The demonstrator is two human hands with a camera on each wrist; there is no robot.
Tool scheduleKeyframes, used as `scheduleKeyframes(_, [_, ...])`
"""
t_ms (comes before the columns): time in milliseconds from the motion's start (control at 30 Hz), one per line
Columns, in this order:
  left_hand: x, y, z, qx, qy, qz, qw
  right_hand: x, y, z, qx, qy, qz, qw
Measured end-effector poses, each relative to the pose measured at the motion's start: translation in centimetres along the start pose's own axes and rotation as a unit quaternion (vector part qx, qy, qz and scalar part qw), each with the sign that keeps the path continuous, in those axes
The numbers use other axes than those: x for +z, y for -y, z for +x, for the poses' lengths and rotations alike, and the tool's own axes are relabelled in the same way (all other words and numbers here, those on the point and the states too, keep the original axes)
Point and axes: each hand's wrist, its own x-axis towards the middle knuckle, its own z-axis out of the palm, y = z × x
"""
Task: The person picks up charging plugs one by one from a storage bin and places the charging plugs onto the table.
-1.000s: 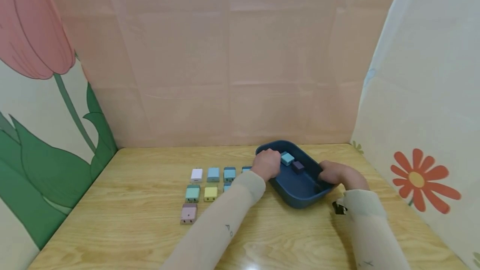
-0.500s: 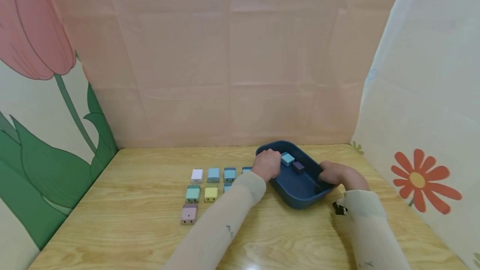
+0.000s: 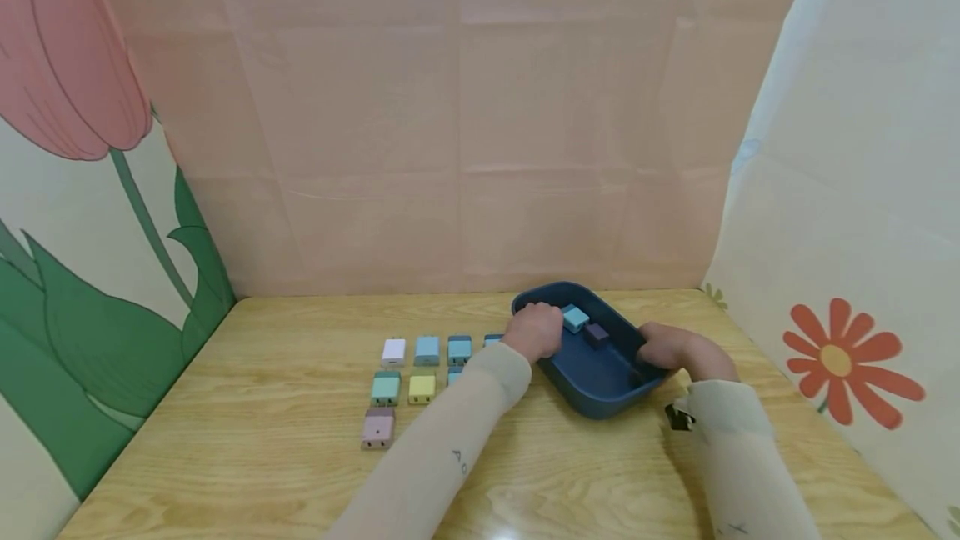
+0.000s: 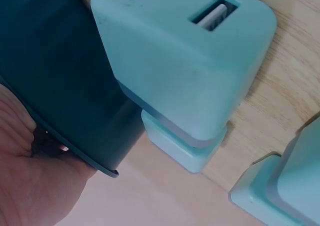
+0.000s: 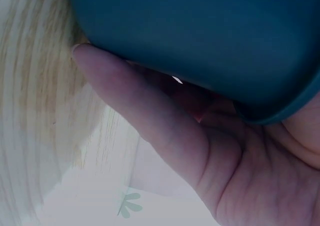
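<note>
A dark blue plastic basin (image 3: pixel 596 382) sits angled on the table, a light blue charger plug (image 3: pixel 575 318) and a dark purple block-like piece (image 3: pixel 597 335) inside it. My left hand (image 3: pixel 535 330) grips its left rim, fingers curled over the edge. At the opposite end my right hand (image 3: pixel 678 348) holds the rim. The right wrist view shows the thumb (image 5: pixel 145 111) lying along the basin's outer wall (image 5: pixel 190 41), the other fingers mostly hidden. Close by the left hand, a teal charger plug (image 4: pixel 170 56) with USB ports fills much of the left wrist view.
Left of the basin, charger plugs stand in rows on the wooden table (image 3: pixel 247 423): a white one (image 3: pixel 393 351), light blue ones (image 3: pixel 427 349), a green one (image 3: pixel 386 387), a yellow one (image 3: pixel 422 387) and a pink one (image 3: pixel 378 427). My left sleeve (image 3: pixel 450 448) hides part of them.
</note>
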Motion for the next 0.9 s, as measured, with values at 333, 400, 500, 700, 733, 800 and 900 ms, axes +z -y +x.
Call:
scheduleKeyframes(333, [0.27,-0.11,0.08,-0.005,0.008,0.008,0.9999,0.27,-0.19,-0.02,0.002,0.002,0.005,1.0000])
scheduleKeyframes(400, [0.19,-0.14,0.03,-0.002,0.005,0.014,0.9999,0.19,-0.12,-0.03,0.001,0.001,0.004,1.0000])
scheduleKeyframes(500, [0.13,-0.13,-0.08,0.001,0.003,0.019,0.9998,0.06,0.01,-0.09,0.000,-0.001,0.001,1.0000])
scheduleKeyframes(700, [0.19,-0.10,-0.11,0.006,0.008,0.021,0.9997,0.07,0.10,-0.19,0.000,0.001,0.001,1.0000])
scheduleKeyframes(733, [0.17,-0.11,-0.11,0.007,0.009,0.020,0.9997,0.09,0.08,-0.21,-0.001,0.001,0.000,1.0000])
scheduleKeyframes(800, [0.14,-0.12,-0.01,0.006,0.012,0.012,0.9998,0.13,0.09,-0.26,0.000,0.000,0.001,1.0000])
scheduleKeyframes(900, [0.30,-0.05,0.71,0.006,0.019,-0.011,0.9997,-0.01,0.11,-0.42,0.003,-0.001,0.002,1.0000])
